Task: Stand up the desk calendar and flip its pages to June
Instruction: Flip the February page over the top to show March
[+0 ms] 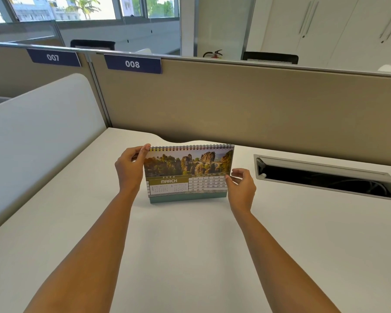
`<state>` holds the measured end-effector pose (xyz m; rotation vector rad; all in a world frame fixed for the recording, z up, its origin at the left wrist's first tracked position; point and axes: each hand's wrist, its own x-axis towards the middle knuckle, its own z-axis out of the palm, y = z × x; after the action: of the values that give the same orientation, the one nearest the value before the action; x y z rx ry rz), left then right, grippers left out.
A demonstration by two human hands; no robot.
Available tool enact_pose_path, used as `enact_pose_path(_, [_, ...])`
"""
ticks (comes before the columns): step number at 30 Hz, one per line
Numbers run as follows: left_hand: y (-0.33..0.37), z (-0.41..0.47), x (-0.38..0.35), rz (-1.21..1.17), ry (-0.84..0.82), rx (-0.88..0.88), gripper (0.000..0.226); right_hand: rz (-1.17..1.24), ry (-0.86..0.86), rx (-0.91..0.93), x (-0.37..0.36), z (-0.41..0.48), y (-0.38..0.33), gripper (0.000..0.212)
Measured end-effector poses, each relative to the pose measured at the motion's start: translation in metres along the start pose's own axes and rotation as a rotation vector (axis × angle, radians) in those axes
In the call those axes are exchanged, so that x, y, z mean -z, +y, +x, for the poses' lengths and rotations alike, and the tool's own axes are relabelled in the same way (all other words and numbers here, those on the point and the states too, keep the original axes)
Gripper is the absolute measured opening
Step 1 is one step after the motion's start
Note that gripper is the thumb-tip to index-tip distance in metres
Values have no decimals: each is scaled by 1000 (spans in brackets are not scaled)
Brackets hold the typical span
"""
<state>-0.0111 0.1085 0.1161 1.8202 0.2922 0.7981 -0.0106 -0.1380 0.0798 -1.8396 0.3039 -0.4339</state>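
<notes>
The spiral-bound desk calendar [187, 170] stands upright on the white desk [190, 245], facing me. Its front page reads MARCH 2026 under a photo of rocky cliffs and a bridge. My left hand [130, 166] pinches the calendar's top left corner by the wire spiral. My right hand [240, 185] is at the right edge of the front page, thumb and fingertips touching the page's lower right edge by the date grid. The calendar's teal base rests on the desk.
A beige partition [235, 109] with labels 007 and 008 rises right behind the calendar. An open cable tray [325, 177] is set into the desk to the right. A white side divider [38, 136] bounds the left.
</notes>
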Motion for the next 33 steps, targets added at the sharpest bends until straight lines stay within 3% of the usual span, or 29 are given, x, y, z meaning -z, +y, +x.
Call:
enact_pose_path(22, [1,-2,1,17,-3,-6,33,13,-77,-58,4,-12,5,34])
enact_pose_path(29, [2,-2,0,15,-6,8,34,48,-63,-74,7,-11,5,26])
enact_pose_path(33, [2,-2,1,19,-14,17,34,50,-174,-64,17,-12,1,20])
